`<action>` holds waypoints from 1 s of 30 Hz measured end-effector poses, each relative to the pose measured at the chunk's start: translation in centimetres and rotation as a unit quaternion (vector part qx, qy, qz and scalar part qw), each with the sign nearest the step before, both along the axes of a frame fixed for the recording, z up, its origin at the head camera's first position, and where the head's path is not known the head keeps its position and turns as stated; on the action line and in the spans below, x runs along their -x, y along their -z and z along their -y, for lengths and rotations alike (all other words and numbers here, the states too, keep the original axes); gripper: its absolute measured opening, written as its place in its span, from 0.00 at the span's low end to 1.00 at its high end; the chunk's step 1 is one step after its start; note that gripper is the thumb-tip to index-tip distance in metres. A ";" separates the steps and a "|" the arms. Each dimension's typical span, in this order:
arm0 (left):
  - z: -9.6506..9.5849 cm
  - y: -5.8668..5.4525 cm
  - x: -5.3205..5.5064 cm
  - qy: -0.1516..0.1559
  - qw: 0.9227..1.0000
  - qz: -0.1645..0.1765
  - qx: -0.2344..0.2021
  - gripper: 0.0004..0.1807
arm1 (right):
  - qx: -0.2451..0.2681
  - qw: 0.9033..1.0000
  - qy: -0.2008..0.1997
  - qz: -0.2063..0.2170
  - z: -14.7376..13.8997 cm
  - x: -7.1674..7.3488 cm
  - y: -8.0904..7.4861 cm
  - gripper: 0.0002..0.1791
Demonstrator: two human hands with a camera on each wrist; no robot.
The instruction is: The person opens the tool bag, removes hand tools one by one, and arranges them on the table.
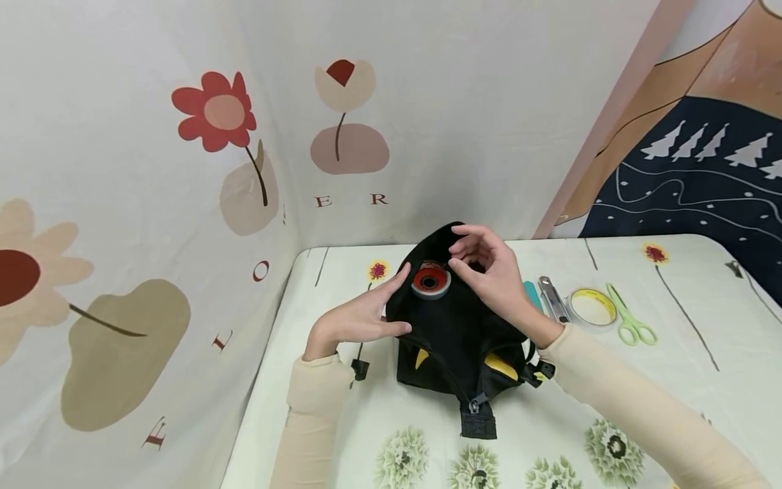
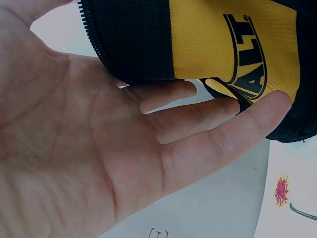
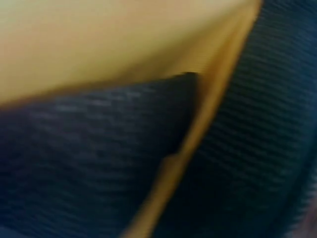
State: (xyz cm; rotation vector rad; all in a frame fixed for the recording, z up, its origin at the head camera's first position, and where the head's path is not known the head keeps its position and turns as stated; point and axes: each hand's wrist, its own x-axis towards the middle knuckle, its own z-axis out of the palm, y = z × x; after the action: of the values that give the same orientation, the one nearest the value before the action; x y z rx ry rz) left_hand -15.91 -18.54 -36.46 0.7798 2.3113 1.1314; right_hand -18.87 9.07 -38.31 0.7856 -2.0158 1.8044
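A black tool bag (image 1: pixel 436 353) with yellow panels stands on the table, its mouth spread. My left hand (image 1: pixel 363 312) steadies its left side, thumb and forefinger spread along the edge. In the left wrist view, that hand's fingers (image 2: pixel 223 141) reach nearly straight against the yellow panel (image 2: pixel 205 42) with dark lettering. A red-faced, grey-edged tape roll (image 1: pixel 430 280) sits in the mouth. At the right side of the mouth, my right hand (image 1: pixel 489 268) has loosely bent fingers, a gap between thumb and forefinger, and the thumb tip near the roll. Blurred black fabric (image 3: pixel 99 148) fills most of the right wrist view.
Right of the bag lie a utility knife (image 1: pixel 552 299), a roll of clear tape (image 1: pixel 592 307) with a yellow core, and green scissors (image 1: pixel 632 319). A teal item (image 1: pixel 533 295) shows partly behind my right wrist. Printed cloth (image 1: pixel 427 115) hangs behind the table.
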 end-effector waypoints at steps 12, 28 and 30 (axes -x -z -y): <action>0.1 0.2 0.2 0.002 1.000 -0.001 0.004 0.57 | -0.073 0.997 -0.014 0.037 0.2 0.9 2.7 0.27; 0.2 0.1 0.0 0.004 1.000 0.003 0.003 0.57 | -0.168 0.985 -0.021 0.047 -0.7 2.2 5.0 0.26; 0.3 0.1 -0.1 0.002 1.000 0.003 0.005 0.57 | -0.182 0.982 -0.029 0.052 -0.6 2.3 5.1 0.26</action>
State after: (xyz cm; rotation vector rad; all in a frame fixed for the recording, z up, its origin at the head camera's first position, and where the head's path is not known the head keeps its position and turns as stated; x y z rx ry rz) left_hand -15.83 -18.79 -36.52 0.7759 2.3070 1.1191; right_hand -21.20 9.71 -43.45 0.8711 -2.4573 1.5535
